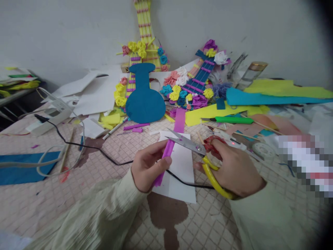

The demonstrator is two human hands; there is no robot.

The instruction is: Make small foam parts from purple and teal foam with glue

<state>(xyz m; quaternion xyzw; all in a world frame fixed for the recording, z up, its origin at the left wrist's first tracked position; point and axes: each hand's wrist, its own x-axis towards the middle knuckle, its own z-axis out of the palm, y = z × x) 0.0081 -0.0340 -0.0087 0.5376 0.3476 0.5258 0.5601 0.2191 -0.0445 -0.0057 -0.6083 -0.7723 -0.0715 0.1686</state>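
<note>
My left hand [151, 166] is closed around a folded purple crepe paper strip [165, 160], thumb on top. In my right hand [231, 166] is a pair of scissors [191, 145] with one red and one yellow handle. Its parted blades point left, at the upper end of the purple strip. Beneath both hands lies a white paper sheet [186, 173], with a black cable [186, 183] running across it. A flat lilac strip [179, 121] stretches away behind the blades.
A blue guitar-shaped cutout [145, 104] leans at the back between flower-covered paper guitars [197, 83]. A green-handled cutter [232, 119] and tape roll [263, 150] lie right. A white power strip [49, 119] and blue paper [23, 170] are left.
</note>
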